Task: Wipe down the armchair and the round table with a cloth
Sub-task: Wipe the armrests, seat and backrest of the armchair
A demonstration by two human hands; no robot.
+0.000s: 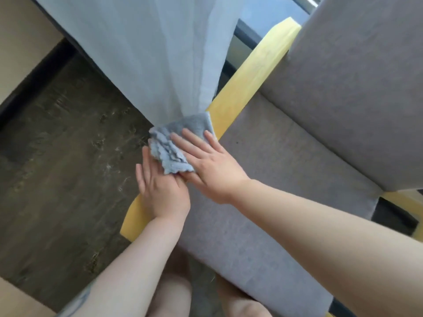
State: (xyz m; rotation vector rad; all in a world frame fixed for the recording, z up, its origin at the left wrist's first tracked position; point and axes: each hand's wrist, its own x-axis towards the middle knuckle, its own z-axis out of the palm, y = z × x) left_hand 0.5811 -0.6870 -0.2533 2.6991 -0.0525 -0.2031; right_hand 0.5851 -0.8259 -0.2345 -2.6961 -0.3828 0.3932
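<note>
- The cloth [177, 143], a grey-blue rag, lies crumpled on the armchair's yellow wooden armrest [247, 76], about midway along it, near the middle of the view.
- The right hand [206, 165] lies flat on the cloth, its fingers [183, 143] straight and slightly spread, pointing toward 11 o'clock and pressing the rag onto the wood.
- The left hand [160, 186] rests on the armrest just at 7 o'clock of the cloth, palm down, fingers straight and close together; their tips slip under the rag's wavy near edge.
- The armrest runs from 7 o'clock to 1 o'clock; its upper stretch beyond the cloth is bare up to the grey backrest [354, 88].
- A sheer white curtain [148, 53] hangs at 12 o'clock, and its gathered foot touches the armrest's outer edge just beside the cloth.
- The grey seat cushion [286, 179] fills the side toward 4 o'clock, lying against the armrest's inner edge.
- Dark marbled floor [64, 156] spreads open at 9 o'clock, outside the armrest.
- No round table shows in this view.
</note>
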